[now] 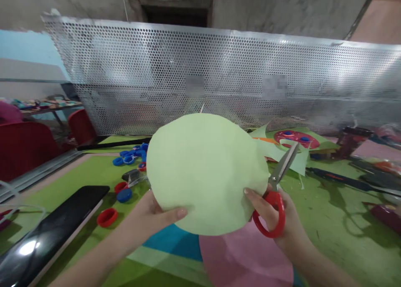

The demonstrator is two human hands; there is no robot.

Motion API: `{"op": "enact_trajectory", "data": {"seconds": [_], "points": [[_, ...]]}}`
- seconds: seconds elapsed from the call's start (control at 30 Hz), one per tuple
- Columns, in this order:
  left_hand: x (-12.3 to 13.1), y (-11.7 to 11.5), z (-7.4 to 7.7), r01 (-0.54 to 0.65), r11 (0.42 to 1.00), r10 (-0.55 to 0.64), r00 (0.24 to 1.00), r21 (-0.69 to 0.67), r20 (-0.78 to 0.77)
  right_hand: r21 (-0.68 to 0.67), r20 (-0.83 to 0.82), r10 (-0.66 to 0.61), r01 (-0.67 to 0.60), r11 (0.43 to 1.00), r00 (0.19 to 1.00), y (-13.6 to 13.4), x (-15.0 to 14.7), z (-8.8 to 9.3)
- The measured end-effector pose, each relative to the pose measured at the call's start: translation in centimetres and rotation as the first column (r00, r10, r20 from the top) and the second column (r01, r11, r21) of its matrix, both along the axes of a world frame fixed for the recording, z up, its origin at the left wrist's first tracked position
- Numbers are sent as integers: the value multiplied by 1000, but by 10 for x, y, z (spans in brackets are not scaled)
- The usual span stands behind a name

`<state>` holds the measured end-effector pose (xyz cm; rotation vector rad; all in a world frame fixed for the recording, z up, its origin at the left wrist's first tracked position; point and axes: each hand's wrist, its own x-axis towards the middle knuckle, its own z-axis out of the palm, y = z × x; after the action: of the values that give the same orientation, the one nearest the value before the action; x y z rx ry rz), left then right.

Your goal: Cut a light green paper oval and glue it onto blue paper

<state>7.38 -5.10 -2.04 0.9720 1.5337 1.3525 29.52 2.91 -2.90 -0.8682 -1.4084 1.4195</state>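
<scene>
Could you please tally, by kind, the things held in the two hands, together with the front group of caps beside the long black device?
Pale green paper disc: 1
Scissors: 1
Red caps: 2
Blue cap: 1
Total: 5

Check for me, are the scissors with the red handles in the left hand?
No, the right hand has the scissors, while the left hand holds the pale green paper.
</scene>
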Motion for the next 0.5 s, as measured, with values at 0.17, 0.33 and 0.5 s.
{"op": "enact_trajectory", "data": {"seconds": [0.17,0.33,0.5], "points": [[3,0,3,-13,996,1,990,-89,-139,-8,43,35,-35,999,998,-3,-3,-1],[-12,-1,12,94,988,-118,972,-123,-204,47,45,-37,35,998,998,0,0,-1],[-14,-1,3,7,1000,-10,992,-24,-122,73,86,-62,56,996,994,1,0,-5]]}}
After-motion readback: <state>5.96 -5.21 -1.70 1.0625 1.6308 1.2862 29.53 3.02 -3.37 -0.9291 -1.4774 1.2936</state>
